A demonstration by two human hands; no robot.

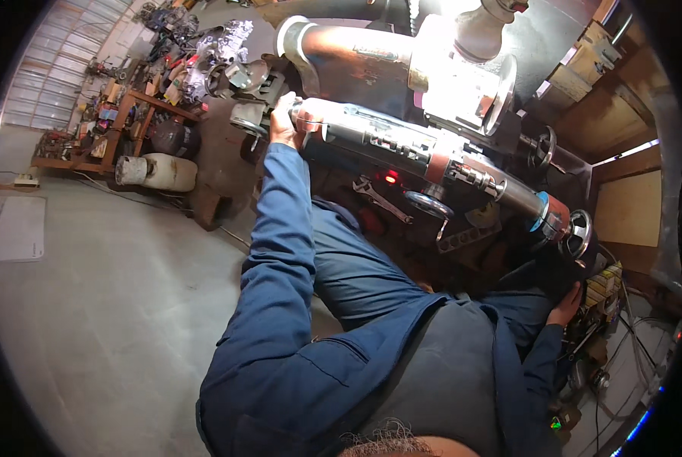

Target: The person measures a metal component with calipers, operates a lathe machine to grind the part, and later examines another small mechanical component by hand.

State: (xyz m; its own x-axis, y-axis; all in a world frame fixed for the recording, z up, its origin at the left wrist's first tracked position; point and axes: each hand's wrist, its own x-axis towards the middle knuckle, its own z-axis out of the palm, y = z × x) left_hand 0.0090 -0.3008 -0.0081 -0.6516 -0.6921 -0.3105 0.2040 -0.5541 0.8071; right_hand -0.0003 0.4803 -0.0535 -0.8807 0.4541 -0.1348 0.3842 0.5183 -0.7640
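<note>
A long lathe-like machine with a bright steel bed (379,137) runs across in front of me, sloping down to the right. My left hand (283,122) is closed round its left end, beside a reddish collar (310,116); part of the grip is hidden. Along the bed sit a carriage with a small crank handwheel (430,204) and, at the right end, a larger handwheel (578,234). My right hand (565,306) lies low on the right against something dark by my leg, nothing visible in it. Its fingertips are partly hidden.
Behind the bed stands a big curved machine body (356,47) under a bright light. An adjustable wrench (383,199) lies below the bed, near a red light (391,177). To the left are a gas cylinder (169,171) and a cluttered wooden bench (120,137). Cables and boxes crowd the right.
</note>
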